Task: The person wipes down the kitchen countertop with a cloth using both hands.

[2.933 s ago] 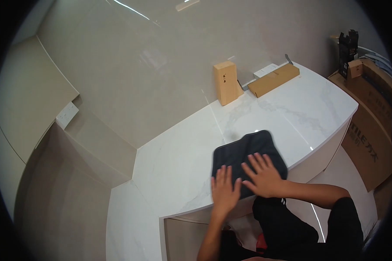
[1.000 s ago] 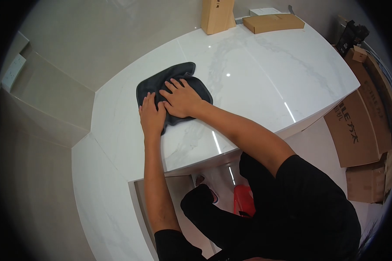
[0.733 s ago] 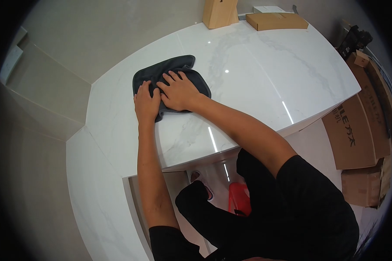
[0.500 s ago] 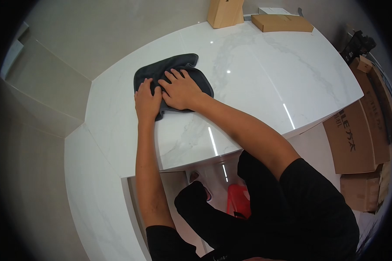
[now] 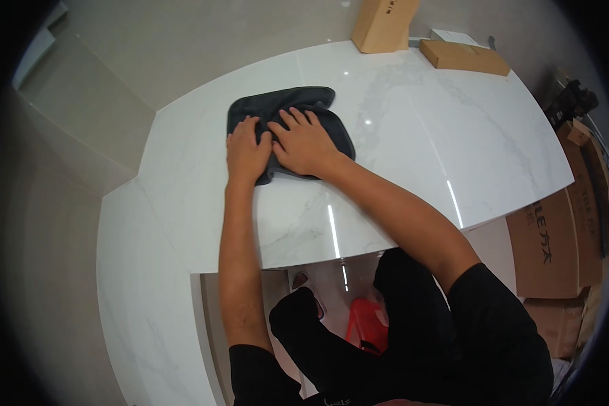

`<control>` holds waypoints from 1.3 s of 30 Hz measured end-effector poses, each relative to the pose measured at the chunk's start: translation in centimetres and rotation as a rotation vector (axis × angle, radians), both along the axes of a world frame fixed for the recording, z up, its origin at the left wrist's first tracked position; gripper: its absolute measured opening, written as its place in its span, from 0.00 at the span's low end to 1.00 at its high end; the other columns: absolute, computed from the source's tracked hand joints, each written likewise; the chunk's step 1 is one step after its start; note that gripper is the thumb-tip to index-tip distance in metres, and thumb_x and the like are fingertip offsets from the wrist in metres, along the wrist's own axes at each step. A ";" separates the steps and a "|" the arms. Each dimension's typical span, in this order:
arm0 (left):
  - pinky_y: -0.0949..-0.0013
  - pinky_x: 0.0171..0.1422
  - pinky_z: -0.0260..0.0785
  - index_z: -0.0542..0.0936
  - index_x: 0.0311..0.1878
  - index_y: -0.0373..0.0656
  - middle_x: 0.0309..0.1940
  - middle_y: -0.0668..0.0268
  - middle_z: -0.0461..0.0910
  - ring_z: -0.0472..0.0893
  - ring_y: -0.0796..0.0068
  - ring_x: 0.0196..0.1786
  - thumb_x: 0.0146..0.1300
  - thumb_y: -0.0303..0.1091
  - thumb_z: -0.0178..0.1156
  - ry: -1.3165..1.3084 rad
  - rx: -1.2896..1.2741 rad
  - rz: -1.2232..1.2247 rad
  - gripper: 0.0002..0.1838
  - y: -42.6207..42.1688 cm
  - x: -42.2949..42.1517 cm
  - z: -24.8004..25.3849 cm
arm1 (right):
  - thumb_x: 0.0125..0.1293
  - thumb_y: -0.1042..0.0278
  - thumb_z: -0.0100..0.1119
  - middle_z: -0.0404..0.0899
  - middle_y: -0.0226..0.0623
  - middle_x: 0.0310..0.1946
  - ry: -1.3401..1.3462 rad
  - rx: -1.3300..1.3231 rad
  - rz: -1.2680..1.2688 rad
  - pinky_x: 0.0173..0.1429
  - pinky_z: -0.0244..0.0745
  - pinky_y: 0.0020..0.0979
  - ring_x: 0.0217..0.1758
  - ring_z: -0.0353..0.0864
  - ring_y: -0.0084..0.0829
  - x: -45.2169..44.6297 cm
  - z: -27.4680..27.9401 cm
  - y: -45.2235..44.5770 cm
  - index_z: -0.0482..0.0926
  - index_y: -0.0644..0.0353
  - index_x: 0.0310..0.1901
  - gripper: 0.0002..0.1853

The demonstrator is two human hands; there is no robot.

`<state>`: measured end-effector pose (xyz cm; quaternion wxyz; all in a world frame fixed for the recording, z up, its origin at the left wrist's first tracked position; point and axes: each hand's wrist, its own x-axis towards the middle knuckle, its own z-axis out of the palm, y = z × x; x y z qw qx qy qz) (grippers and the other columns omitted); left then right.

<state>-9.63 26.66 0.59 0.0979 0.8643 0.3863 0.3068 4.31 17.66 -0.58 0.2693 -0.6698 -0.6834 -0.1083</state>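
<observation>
The left hand (image 5: 246,157) and right hand (image 5: 309,150) lie open, palms down, on the rumpled dark cloth (image 5: 335,128) atop the marbled white countertop (image 5: 413,155), where even pressure through both palms would likely limit bunching.

Beyond the hands, a wooden block (image 5: 384,26) stands beside a flat cardboard box (image 5: 464,57); large cartons (image 5: 547,245) sit to their right.

This looks like a kitchen in a home. It has a long, shiny white table (image 5: 413,169) joined to the walls, a wooden block (image 5: 384,27) at 1 o'clock, and big brown boxes (image 5: 545,250) at 3 o'clock.
</observation>
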 end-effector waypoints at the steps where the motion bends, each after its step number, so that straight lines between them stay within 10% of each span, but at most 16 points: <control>1: 0.50 0.78 0.54 0.76 0.63 0.39 0.68 0.49 0.73 0.69 0.50 0.72 0.65 0.43 0.56 0.006 0.018 -0.001 0.26 0.0 -0.1 -0.1 | 0.71 0.54 0.47 0.68 0.55 0.70 -0.004 0.002 -0.002 0.78 0.52 0.54 0.76 0.62 0.53 0.0 0.0 -0.1 0.73 0.58 0.67 0.27; 10: 0.48 0.77 0.56 0.77 0.62 0.41 0.66 0.52 0.74 0.69 0.54 0.72 0.64 0.43 0.57 0.010 0.008 0.006 0.26 -0.4 -0.4 0.4 | 0.72 0.52 0.48 0.67 0.57 0.70 0.023 -0.029 0.014 0.79 0.49 0.55 0.77 0.60 0.54 -0.2 0.2 -0.3 0.72 0.57 0.67 0.27; 18: 0.51 0.55 0.67 0.81 0.42 0.42 0.43 0.58 0.79 0.77 0.53 0.49 0.67 0.42 0.55 0.032 0.130 0.110 0.13 -0.6 -0.9 1.6 | 0.74 0.51 0.46 0.65 0.55 0.72 -0.014 -0.095 0.003 0.79 0.50 0.54 0.77 0.60 0.53 -0.3 1.2 -0.8 0.70 0.56 0.69 0.27; 39: 0.49 0.46 0.75 0.85 0.35 0.42 0.30 0.53 0.85 0.85 0.46 0.38 0.71 0.49 0.49 0.009 -0.092 0.168 0.22 -2.0 -0.1 3.3 | 0.72 0.55 0.49 0.68 0.54 0.69 0.023 -0.069 0.042 0.78 0.48 0.58 0.76 0.60 0.54 -0.3 1.1 -0.8 0.70 0.59 0.67 0.26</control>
